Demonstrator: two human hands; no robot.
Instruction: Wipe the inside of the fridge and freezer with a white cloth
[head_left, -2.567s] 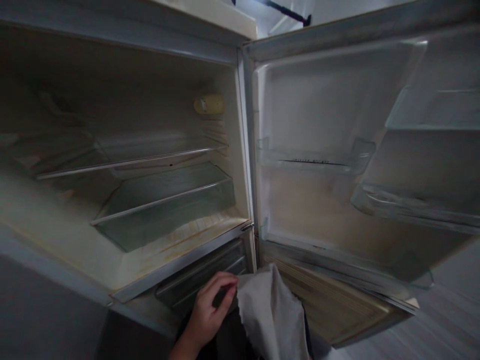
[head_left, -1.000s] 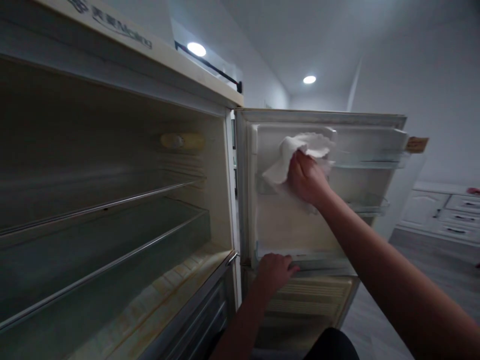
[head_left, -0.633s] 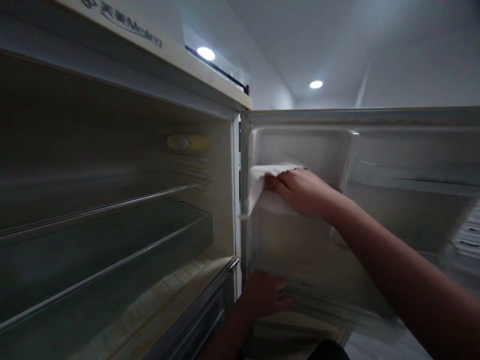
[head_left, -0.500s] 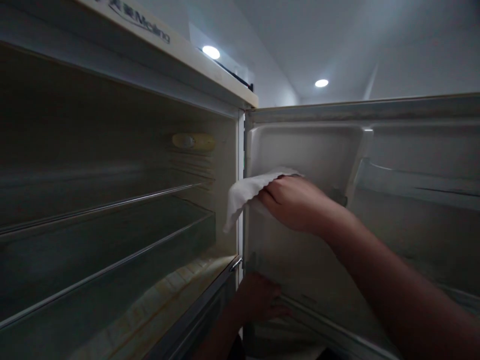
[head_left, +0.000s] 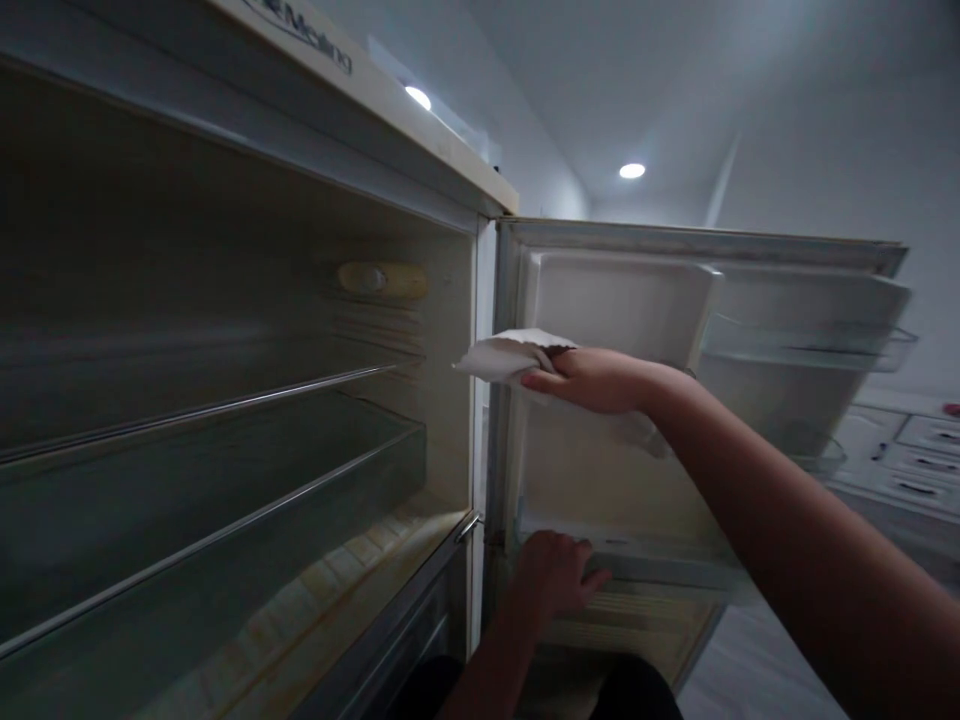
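While your right hand (head_left: 596, 380) pinches a white cloth (head_left: 499, 357) between thumb and fingers, the cloth sits near the middle of your view, the hub for the clock positions here. Its free end points to 9 o'clock, across the gap between the open fridge door (head_left: 615, 305) and the fridge cabinet; you cannot tell whether it touches either one. Your right forearm comes in from 4 o'clock, crossing in front of the door. At 5 o'clock, your left hand (head_left: 559, 572) is open and in shadow, fingers loosely spread, by the bottom door rack (head_left: 664, 567); you cannot tell if it makes contact.

Inside the fridge, a yellow housing (head_left: 386, 280) is on the side wall at 10 o'clock. A clear shelf (head_left: 225, 404) runs out to 9 o'clock, with a greenish clear bin (head_left: 217, 550) under it at 8 o'clock. The ledge (head_left: 341, 585) below, stained yellow-brown, lies at 7 o'clock. Towards 3 o'clock you have an upper door rack (head_left: 787, 348), then a white drawer cabinet (head_left: 926, 455) well beyond.
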